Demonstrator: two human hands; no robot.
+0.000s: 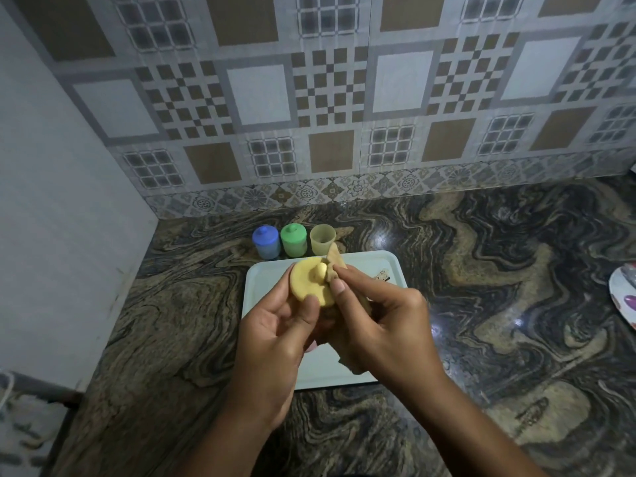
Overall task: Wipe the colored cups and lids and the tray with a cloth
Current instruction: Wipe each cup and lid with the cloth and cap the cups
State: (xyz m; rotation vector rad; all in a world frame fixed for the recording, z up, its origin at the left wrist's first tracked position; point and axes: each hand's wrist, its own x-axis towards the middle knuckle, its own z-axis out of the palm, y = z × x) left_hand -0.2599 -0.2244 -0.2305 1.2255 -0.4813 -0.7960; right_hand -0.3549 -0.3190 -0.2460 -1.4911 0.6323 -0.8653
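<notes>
The left hand [275, 325] grips a round yellow lid [306, 284] with a pale knob, held above the pale tray [378, 266]. The right hand [378, 311] pinches a tan cloth [333, 266] against the knob. Beyond the tray's far edge stand a lidded blue cup [265, 243], a lidded green cup [293, 239] and an uncovered yellow cup [322, 239].

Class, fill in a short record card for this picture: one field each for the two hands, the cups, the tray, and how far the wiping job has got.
Left hand: left hand holds the yellow lid above the tray, knob facing the camera.
Right hand: right hand pinches the cloth against the lid beside its knob.
Cups: blue cup and green cup lidded, yellow cup open, in a row beyond the tray's far edge.
Tray: pale tray lies flat on the counter.
Stage: yellow lid being wiped.
</notes>
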